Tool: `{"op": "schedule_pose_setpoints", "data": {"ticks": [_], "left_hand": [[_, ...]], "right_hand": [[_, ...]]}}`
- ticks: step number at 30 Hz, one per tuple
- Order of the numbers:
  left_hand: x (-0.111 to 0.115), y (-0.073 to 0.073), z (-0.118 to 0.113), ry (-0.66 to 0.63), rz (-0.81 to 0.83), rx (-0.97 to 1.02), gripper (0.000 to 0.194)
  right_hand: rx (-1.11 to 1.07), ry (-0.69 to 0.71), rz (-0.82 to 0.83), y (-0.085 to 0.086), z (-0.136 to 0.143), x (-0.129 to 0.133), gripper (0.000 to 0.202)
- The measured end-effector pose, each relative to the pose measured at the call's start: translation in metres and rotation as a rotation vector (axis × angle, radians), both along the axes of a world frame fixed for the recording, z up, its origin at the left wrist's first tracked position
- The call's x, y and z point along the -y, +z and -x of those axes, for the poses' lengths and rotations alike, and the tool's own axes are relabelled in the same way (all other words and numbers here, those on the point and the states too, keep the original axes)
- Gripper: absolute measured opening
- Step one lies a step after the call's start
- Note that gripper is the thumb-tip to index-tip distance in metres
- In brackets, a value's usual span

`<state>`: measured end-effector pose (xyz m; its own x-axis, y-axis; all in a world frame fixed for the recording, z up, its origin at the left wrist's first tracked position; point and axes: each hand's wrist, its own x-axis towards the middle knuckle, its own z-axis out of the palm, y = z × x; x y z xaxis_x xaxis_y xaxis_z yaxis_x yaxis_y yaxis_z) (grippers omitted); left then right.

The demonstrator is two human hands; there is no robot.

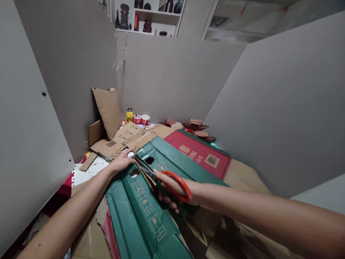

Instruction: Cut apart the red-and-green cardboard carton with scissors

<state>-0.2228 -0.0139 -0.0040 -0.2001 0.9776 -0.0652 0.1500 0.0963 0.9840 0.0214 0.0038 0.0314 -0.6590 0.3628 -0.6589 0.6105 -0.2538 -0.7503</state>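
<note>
A flattened cardboard box (172, 154), green and red outside, lies across the middle with a long cut dividing its green side. My right hand (172, 189) is closed around the red handles of a pair of scissors (181, 185), whose blades reach into the cut near two oval hand holes. At the cut's far end, my left hand (122, 162) grips the edge of the green cardboard strip (134, 205). Its thumb is on top; some of its fingers are hidden beneath. Printed handling symbols and a barcode show on the box.
Brown cardboard pieces (107, 111) lean on the left wall and lie behind the box. A yellow bottle (129, 115) and two paper cups (145, 119) stand at the back. Small brown model boats (195, 125) sit to their right. Grey partitions enclose the area; a shelf (156, 16) hangs above.
</note>
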Motion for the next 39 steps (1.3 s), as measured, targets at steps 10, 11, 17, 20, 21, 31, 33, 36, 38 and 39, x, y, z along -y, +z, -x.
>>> {"op": "schedule_pose_setpoints", "data": {"ticks": [10,11,17,20,21,31,33,36,38,39], "left_hand": [[0.009,0.011,-0.004,-0.005,0.052,0.000,0.078],[0.010,0.014,-0.005,-0.007,0.056,-0.005,0.078],[0.004,0.019,-0.008,0.048,0.033,-0.076,0.079],[0.002,0.018,-0.009,0.058,0.027,-0.091,0.079],[0.003,0.017,-0.009,0.054,0.028,-0.093,0.079],[0.029,0.039,-0.007,0.050,0.036,-0.121,0.076],[0.036,0.052,-0.001,0.086,0.010,-0.138,0.074],[0.050,0.078,0.005,0.146,-0.019,-0.160,0.077],[0.060,0.103,0.007,0.200,-0.038,-0.186,0.080],[0.066,0.118,0.007,0.236,-0.053,-0.208,0.079]], "right_hand": [[-0.037,-0.008,-0.041,-0.005,0.000,-0.009,0.063],[-0.071,-0.017,-0.065,-0.005,-0.005,-0.009,0.058],[-0.092,-0.039,-0.007,0.008,-0.010,-0.005,0.065],[0.002,-0.002,0.089,0.014,0.005,-0.008,0.076],[0.009,0.008,0.102,0.015,0.010,-0.010,0.077],[-0.119,-0.036,-0.091,-0.004,0.001,-0.029,0.058],[-0.195,-0.050,-0.119,-0.008,-0.002,-0.034,0.055],[-0.222,0.029,-0.072,-0.010,-0.007,-0.041,0.058],[-0.252,0.082,-0.073,-0.010,-0.013,-0.041,0.059],[-0.286,0.091,-0.080,-0.010,-0.016,-0.041,0.059]]}}
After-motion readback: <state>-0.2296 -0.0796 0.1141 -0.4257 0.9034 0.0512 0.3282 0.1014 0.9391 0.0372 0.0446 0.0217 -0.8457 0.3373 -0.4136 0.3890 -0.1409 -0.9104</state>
